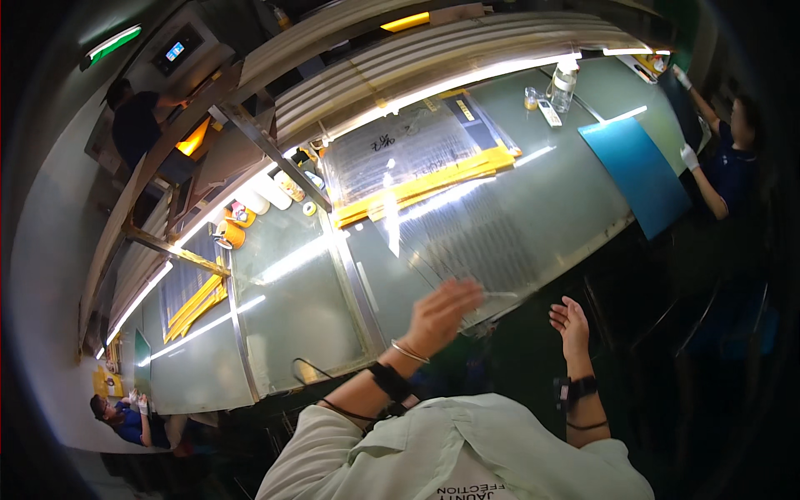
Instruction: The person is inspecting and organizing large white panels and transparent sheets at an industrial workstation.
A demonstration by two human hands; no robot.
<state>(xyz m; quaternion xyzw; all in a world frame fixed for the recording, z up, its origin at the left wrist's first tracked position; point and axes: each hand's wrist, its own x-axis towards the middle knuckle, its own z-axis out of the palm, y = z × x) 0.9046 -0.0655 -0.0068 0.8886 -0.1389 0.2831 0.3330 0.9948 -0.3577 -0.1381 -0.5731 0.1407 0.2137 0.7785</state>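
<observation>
My left hand (446,315) is over the near edge of the glass-topped table, slightly smeared by motion. Its fingers are stretched out to the right, and nothing shows in them. Beneath and beyond it lies a clear, glossy plastic sheet (479,246) with faint rows of marks; whether the fingertips touch it I cannot tell. Off the table's edge, to the right, my right hand (572,327) is raised with its fingers loosely bent and apart, holding nothing. Farther back, a stack of clear printed sheets (400,154) with yellow edge strips rests on the table.
A co-worker's gloved hand (690,157) is beside a blue panel (637,171) overhanging the table's right end. A clear bottle (563,85) and a white remote-like device (549,113) stand at the back. Orange tape rolls (231,234) sit by the shelf post (271,150). Another worker (129,421) is at far left.
</observation>
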